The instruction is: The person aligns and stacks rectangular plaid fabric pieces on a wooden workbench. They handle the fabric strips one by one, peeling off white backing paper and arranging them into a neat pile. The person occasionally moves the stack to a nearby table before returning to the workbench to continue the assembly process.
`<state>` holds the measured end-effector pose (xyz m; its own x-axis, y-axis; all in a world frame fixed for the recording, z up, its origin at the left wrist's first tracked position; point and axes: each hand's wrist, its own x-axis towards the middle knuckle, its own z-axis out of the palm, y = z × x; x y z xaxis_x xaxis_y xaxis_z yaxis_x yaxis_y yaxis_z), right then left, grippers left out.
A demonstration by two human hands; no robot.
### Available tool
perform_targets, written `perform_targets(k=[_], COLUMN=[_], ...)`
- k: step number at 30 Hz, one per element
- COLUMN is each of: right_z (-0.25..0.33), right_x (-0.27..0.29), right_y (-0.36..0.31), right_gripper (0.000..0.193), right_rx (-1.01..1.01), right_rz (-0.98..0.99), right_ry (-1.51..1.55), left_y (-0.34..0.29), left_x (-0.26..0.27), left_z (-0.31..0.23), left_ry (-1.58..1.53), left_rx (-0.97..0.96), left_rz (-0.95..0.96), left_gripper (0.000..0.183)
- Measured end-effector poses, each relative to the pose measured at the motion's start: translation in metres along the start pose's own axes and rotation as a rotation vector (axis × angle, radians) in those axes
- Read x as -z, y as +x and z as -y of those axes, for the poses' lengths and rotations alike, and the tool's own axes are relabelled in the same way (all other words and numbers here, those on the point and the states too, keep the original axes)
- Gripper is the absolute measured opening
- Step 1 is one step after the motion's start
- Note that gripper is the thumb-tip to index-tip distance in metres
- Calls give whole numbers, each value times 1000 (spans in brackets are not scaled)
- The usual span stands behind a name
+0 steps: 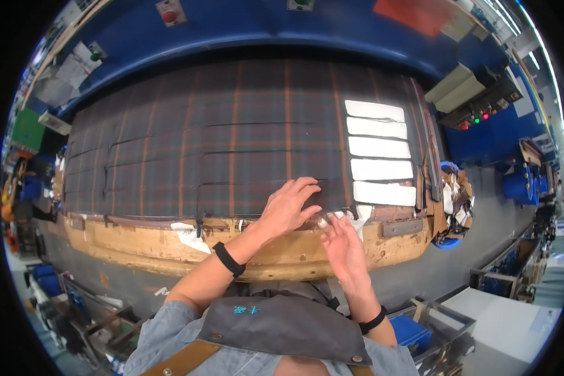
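Left hand (288, 208) has fingers spread over plaid cloth (163, 163), near side, right hand (344, 250) just beside (can't tell if pinching)

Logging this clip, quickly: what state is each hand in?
Left hand: open, fingers spread over the plaid fabric, nothing visibly held.
Right hand: fingers loosely bent; whether it holds anything cannot be told.

Bright strip lights (534, 61) glare at the upper right, the 5 white pieces (379, 148) look nearly washed out against dim, dark cloth (163, 150), fisheye distortion bows the table (119, 241), and outlying surroundings blur toward a black rim.
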<state>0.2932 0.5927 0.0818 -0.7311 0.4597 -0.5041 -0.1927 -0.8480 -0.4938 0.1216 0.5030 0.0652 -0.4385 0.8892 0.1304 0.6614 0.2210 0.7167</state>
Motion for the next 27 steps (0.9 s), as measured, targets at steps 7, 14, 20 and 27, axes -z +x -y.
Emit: perform_targets(k=[7, 14, 20, 27], right_z=[0, 10, 29, 58], right_x=[8, 2, 11, 23], right_y=[11, 16, 8, 11], right_gripper=[16, 13, 24, 26], right_rx=[-9, -69, -232, -105], right_rz=[65, 144, 144, 189], right_ry=[7, -107, -469, -766], left_y=[6, 3, 1, 0], left_x=[3, -8, -12, -8], left_z=[-10, -7, -4, -4], left_ry=[-32, -100, -223, -226], left_rx=[103, 135, 200, 218], left_rz=[65, -47, -87, -45], left_gripper=[57, 48, 42, 37])
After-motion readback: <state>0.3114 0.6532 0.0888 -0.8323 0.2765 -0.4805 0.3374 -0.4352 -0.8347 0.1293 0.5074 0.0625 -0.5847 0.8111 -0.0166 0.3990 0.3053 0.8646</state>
